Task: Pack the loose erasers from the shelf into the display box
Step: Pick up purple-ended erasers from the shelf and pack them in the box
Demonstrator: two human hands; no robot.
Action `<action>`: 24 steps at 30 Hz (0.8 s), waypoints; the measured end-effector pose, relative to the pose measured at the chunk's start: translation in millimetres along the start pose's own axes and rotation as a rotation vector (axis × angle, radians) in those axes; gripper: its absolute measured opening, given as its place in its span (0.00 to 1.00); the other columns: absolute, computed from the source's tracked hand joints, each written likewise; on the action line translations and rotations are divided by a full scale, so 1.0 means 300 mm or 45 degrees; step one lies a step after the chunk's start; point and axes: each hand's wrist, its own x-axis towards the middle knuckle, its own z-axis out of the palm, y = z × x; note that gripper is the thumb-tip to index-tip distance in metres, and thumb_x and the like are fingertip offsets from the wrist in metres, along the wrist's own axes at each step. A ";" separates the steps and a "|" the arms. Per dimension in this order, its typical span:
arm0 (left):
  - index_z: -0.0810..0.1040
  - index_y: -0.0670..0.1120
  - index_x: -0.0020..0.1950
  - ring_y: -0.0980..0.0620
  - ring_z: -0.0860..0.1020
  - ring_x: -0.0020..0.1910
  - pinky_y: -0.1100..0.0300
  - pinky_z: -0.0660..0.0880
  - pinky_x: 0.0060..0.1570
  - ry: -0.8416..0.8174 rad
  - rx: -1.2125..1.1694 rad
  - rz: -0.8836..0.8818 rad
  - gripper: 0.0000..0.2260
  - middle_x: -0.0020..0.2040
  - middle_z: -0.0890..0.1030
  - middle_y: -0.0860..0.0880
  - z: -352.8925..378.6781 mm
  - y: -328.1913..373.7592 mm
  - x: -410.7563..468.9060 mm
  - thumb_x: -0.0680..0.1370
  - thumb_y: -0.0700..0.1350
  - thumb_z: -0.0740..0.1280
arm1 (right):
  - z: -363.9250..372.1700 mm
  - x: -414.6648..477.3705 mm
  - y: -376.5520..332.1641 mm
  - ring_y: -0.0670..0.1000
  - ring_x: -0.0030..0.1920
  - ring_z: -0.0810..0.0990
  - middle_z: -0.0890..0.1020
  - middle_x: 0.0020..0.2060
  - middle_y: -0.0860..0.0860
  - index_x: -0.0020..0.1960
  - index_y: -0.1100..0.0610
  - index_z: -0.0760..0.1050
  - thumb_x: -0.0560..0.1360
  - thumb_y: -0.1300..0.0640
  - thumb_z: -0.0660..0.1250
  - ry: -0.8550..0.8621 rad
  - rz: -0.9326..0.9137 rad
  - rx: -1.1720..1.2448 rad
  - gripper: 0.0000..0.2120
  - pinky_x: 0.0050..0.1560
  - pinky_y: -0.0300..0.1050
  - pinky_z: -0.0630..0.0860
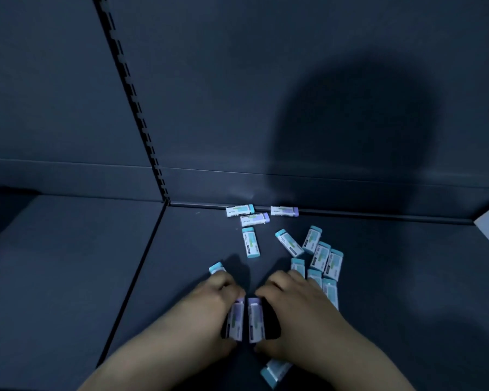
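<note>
Left hand (219, 301), right hand (297, 309), palms down (fingers curled), flanking erasers (247, 320)

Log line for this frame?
phase: gathering | left hand: on purple-tipped erasers | right hand: beside them | loose erasers: scattered on shelf | display box: unseen

Two bare forearms, sleeveless, no rings or watch
</note>
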 end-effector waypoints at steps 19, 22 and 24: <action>0.66 0.51 0.66 0.50 0.66 0.63 0.58 0.67 0.60 0.066 0.274 -0.356 0.23 0.62 0.64 0.51 0.012 0.070 -0.001 0.73 0.52 0.66 | -0.015 0.027 0.006 0.48 0.57 0.65 0.69 0.54 0.44 0.58 0.44 0.68 0.66 0.40 0.66 0.036 -0.123 0.172 0.23 0.55 0.43 0.62; 0.67 0.53 0.64 0.52 0.69 0.59 0.59 0.68 0.56 0.214 0.419 -0.299 0.23 0.60 0.68 0.54 -0.009 0.045 -0.046 0.71 0.55 0.67 | -0.017 0.036 -0.041 0.48 0.55 0.66 0.70 0.53 0.44 0.59 0.44 0.69 0.64 0.36 0.61 0.123 -0.121 0.211 0.26 0.56 0.43 0.65; 0.76 0.52 0.54 0.52 0.77 0.46 0.58 0.74 0.43 0.276 0.487 -0.203 0.27 0.49 0.77 0.54 -0.028 0.001 -0.091 0.58 0.58 0.74 | -0.001 0.048 -0.104 0.48 0.55 0.68 0.71 0.52 0.45 0.59 0.46 0.71 0.60 0.35 0.56 0.176 -0.092 0.242 0.31 0.56 0.43 0.68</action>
